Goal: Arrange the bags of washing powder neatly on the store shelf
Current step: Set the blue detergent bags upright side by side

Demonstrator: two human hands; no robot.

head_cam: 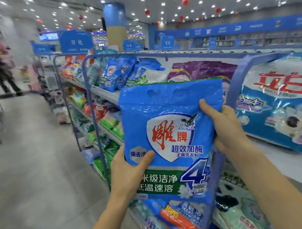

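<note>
**Desk:** What is in the hands?

**Photographer:** A blue bag of washing powder (169, 131), upright and facing the camera. It has red brand characters on a white shield and a green band across its lower part. It is held in the air, off the shelf, in front of the front edge of the top shelf board (295, 165).

**Desk:** And the grip?

**Photographer:** Both hands grasp it. The left hand (128, 172) holds the lower left corner, thumb pressed on the front, fingers hidden behind. The right hand (223, 124) clutches the right edge higher up, thumb on the front, the plastic bunched under it.

**Desk:** What sits on the shelf?

**Photographer:** Toward the right end of the top board a large white-and-blue bag (286, 105) leans back, with red characters across its upper part. A purple bag (203, 69) shows behind the held bag, partly hidden by it. At the far end of the same board several smaller blue bags (114, 73) lean in a slanted row. The lower boards carry green and red packs (109, 123), too blurred to read.

**Desk:** Anything beyond?

**Photographer:** A person (2, 73) stands well down the aisle at left, out of focus. Red round ornaments (185, 2) hang from the ceiling.
</note>
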